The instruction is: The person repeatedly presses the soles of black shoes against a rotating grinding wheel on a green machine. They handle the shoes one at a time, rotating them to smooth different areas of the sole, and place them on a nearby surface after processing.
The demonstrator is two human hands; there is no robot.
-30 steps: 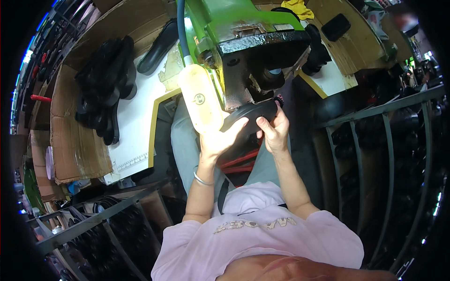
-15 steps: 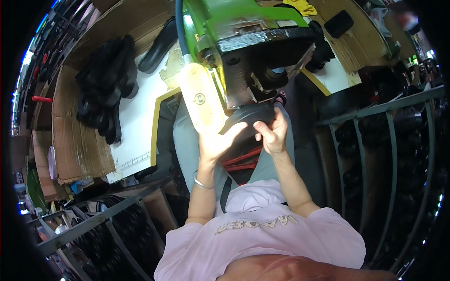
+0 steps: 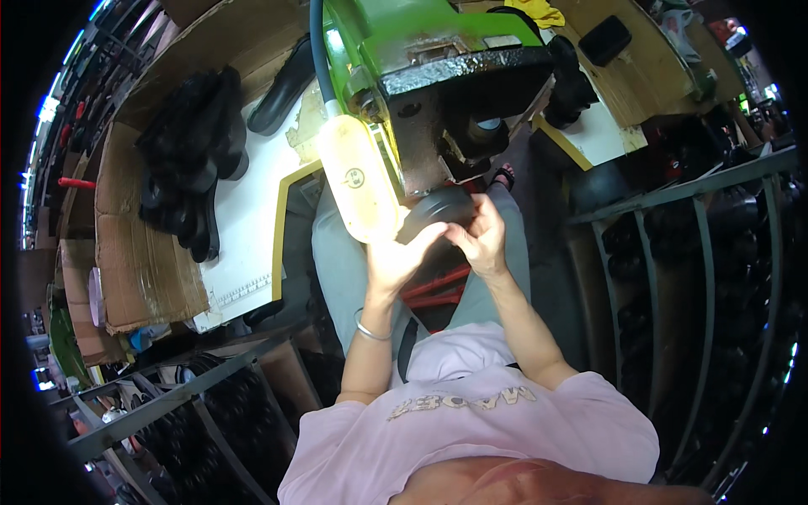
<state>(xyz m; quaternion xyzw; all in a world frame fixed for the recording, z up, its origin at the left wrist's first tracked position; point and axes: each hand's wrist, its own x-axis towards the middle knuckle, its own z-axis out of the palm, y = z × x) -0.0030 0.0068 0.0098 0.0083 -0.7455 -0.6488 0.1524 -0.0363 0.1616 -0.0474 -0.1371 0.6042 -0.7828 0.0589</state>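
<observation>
Below the head of a green machine, my two hands hold a black shoe, its rounded end turned up close under the machine's dark metal plate. My left hand grips its left side, the fingers partly hidden under a bright yellow-white lamp. On the other side, my right hand has its fingers curled round the shoe's edge. Both thumbs point inward and nearly meet on the near side. The lower part of the shoe lies in shadow.
Black shoes are piled on the white tabletop at left, beside a cardboard wall. A single black shoe lies nearer the machine. Metal racks with dark items stand at right and lower left. A yellow cloth lies at the top.
The shoe has turned slightly and shifted left under the machine. My right hand has moved left with it, and the thumbs have come closer together.
</observation>
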